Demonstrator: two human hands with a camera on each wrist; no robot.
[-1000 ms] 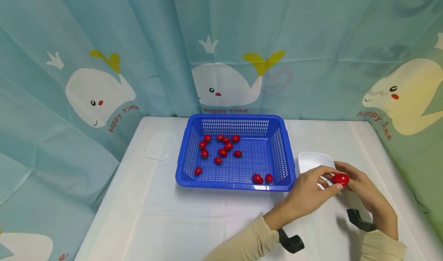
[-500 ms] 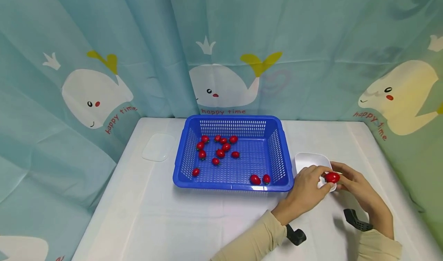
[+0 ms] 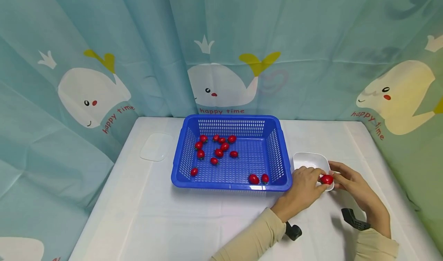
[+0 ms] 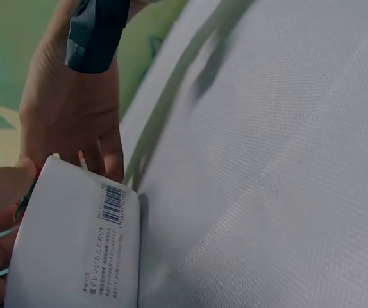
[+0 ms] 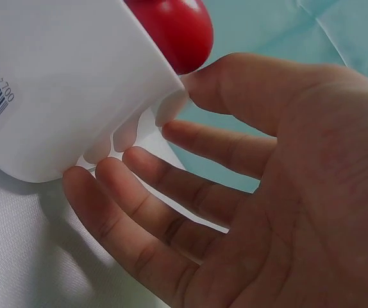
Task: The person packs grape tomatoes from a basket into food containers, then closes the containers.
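Holding a red tomato (image 3: 327, 179) at the near rim of the white bowl (image 3: 309, 160), the left hand (image 3: 304, 188) pinches it from the basket side; the right hand (image 3: 349, 182), fingers (image 5: 171, 192) straight and relaxed, touches the bowl's right wall on the desk (image 3: 207, 222).

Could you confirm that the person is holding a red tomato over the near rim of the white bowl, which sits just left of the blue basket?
Not quite: the white bowl sits just right of the blue basket, not left, as the head view shows. The rest holds: the left hand and right hand hold the red tomato at the bowl's near rim.
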